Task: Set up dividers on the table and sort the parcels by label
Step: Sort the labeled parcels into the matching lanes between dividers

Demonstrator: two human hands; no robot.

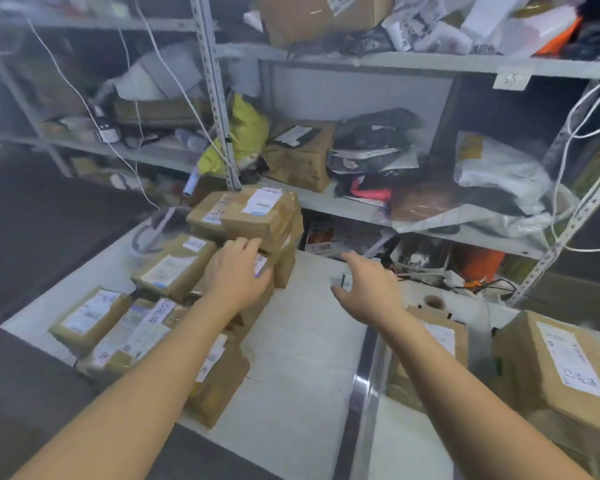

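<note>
Several brown cardboard parcels with white labels lie on the left part of the white table [302, 341]. A stack of them [257, 216] stands at the far edge. My left hand [238, 271] rests flat on a labelled parcel [262, 266] just in front of that stack, fingers spread over its top. My right hand [368, 289] hovers open above the table's middle, fingers apart, holding nothing. A small white card with dark writing [345, 280] stands just behind that hand. On the right lie two more parcels [440, 341] and a big box [565, 368] with a handwritten label.
A dark strip [364, 382] runs front to back across the table, between the bare middle and the right parcels. Metal shelving [219, 98] behind the table is crowded with bags, boxes and hanging white cables. A roll of tape [433, 301] sits near the far right edge.
</note>
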